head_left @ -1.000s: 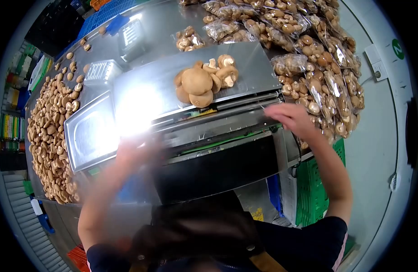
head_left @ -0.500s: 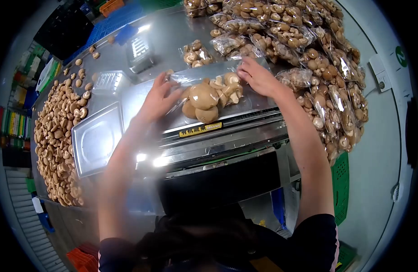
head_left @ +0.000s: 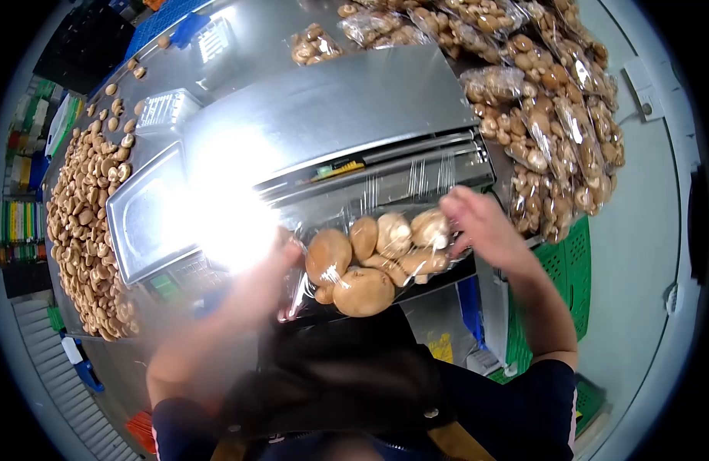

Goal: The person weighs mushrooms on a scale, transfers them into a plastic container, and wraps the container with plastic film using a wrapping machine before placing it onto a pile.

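A pack of brown mushrooms [head_left: 362, 290] under clear plastic film is between my hands, close to my apron. Its left end is gripped by my left hand [head_left: 266, 269], which is blurred and partly washed out by glare. At the other end, the curled fingers of my right hand [head_left: 481, 227] hold the film and the pack's edge. Shiny film [head_left: 427, 175] stretches behind the pack over the front of the metal wrapping machine [head_left: 377, 96]. A yellow and black label strip [head_left: 343, 167] shows by the machine's slot.
Loose mushrooms [head_left: 85, 223] lie heaped at the left, beside a metal tray [head_left: 151, 215]. Another clear plastic tray [head_left: 168, 109] stands behind it. Bagged mushrooms [head_left: 554, 115] are piled at the right, above a green crate [head_left: 569, 276]. One wrapped pack [head_left: 314, 44] lies at the back.
Both hands have come down toward my body with the mushrooms, from the machine's flat top to its front edge. Film now covers the mushrooms. My view has shifted slightly.
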The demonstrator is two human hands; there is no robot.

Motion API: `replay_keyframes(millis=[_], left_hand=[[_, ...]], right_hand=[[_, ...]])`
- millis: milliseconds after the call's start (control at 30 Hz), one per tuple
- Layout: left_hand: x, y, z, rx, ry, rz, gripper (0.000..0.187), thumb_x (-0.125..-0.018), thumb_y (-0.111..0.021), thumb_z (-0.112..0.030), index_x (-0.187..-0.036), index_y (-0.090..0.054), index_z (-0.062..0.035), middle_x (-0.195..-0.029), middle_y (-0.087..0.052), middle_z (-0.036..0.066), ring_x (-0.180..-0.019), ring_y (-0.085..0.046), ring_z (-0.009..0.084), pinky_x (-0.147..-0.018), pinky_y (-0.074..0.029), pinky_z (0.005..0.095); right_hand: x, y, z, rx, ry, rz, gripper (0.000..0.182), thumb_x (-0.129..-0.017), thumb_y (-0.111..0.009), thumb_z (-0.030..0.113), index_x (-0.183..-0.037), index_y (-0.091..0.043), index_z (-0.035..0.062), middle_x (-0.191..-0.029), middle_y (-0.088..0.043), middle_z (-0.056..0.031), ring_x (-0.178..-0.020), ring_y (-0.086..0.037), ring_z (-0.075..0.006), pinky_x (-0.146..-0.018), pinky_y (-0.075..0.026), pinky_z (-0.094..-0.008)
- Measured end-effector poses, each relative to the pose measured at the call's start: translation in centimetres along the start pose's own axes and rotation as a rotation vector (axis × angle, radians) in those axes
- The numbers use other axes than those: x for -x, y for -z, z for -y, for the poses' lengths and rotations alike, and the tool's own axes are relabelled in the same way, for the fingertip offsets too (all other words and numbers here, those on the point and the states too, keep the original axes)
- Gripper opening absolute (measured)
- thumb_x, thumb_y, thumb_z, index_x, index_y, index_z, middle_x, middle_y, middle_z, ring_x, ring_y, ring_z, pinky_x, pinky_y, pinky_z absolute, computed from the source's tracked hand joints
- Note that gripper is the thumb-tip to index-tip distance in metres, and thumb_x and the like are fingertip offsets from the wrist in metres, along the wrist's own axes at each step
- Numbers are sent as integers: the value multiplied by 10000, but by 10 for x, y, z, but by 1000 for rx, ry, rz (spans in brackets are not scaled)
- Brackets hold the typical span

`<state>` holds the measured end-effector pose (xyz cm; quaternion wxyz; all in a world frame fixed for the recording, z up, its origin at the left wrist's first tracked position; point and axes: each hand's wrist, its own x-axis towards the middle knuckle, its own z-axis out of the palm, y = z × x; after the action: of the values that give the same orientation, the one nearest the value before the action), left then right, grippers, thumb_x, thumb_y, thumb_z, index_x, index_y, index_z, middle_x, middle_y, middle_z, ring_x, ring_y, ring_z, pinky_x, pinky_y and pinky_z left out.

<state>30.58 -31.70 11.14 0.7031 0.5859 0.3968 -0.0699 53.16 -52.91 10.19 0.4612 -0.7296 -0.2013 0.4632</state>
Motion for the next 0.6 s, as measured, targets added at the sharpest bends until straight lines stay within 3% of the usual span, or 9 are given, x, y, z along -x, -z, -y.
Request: replay_keyframes(millis=[133,200,233,300,333,433,467,500,600], left_hand=[[-15,-3,82,-349,-190,-170,145,-1009,-438,-193,-957,-419,-58,-696,-500,53,-394,-421,99,-366,-335,242],[-42,2,129,-667,-692,-401,134,-995,-478,-156,-938,-454,-37,-642,-508,33,-480,-448,80,-447,-370,227],[-40,2,133,-645,-620,-414,135,-991,-488,-151,-932,-460,-33,-647,-514,31,-500,-450,76,-460,-373,226],[-34,6,139,-611,-476,-437,137,-982,-509,-140,-920,-473,-23,-657,-527,27,-540,-454,67,-487,-379,224],[-33,13,146,-610,-438,-440,133,-966,-542,-127,-919,-469,-26,-659,-528,10,-552,-459,52,-473,-373,221],[-31,39,158,-473,-420,-336,224,-979,-524,-227,-841,-524,-49,-572,-475,-35,-474,-394,32,-417,-298,214],[-16,44,149,-368,-308,-294,265,-979,-520,-253,-803,-533,-55,-532,-447,-41,-428,-365,34,-386,-266,224],[5,46,131,-270,-178,-261,307,-978,-516,-279,-765,-541,-61,-492,-419,-47,-383,-336,37,-356,-234,234],[49,79,139,-256,60,-139,395,-972,-522,-310,-647,-509,-85,-430,-384,-34,-314,-307,59,-309,-191,252]], right_hand=[[-4,-41,-70,292,201,-320,227,-941,-581,225,-955,-538,2,-785,-646,-136,-681,-641,-243,-621,-507,-364],[-7,-60,-101,391,334,-499,193,-932,-590,208,-953,-544,22,-808,-640,-175,-750,-643,-349,-643,-505,-391],[-9,-67,-108,429,415,-610,183,-935,-586,207,-956,-546,29,-757,-638,-169,-696,-642,-346,-613,-502,-398],[-9,-73,-114,295,314,-680,182,-940,-578,216,-965,-551,37,-688,-628,-153,-606,-629,-338,-569,-493,-409],[-7,-74,-109,355,290,-726,230,-950,-565,242,-878,-597,26,-602,-601,-141,-540,-612,-331,-521,-477,-395],[-2,-71,-114,298,310,-674,364,-947,-572,281,-718,-618,2,-554,-584,-137,-515,-614,-295,-496,-459,-355],[5,-69,-110,195,183,-629,483,-938,-592,323,-591,-592,-13,-485,-541,-104,-446,-561,-195,-460,-414,-313],[17,-68,-108,140,63,-548,505,-927,-610,336,-572,-576,-21,-456,-499,-54,-424,-472,-101,-442,-375,-291],[56,-79,-101,16,-244,-372,508,-902,-642,327,-515,-540,13,-452,-455,11,-425,-418,-62,-420,-327,-261]])
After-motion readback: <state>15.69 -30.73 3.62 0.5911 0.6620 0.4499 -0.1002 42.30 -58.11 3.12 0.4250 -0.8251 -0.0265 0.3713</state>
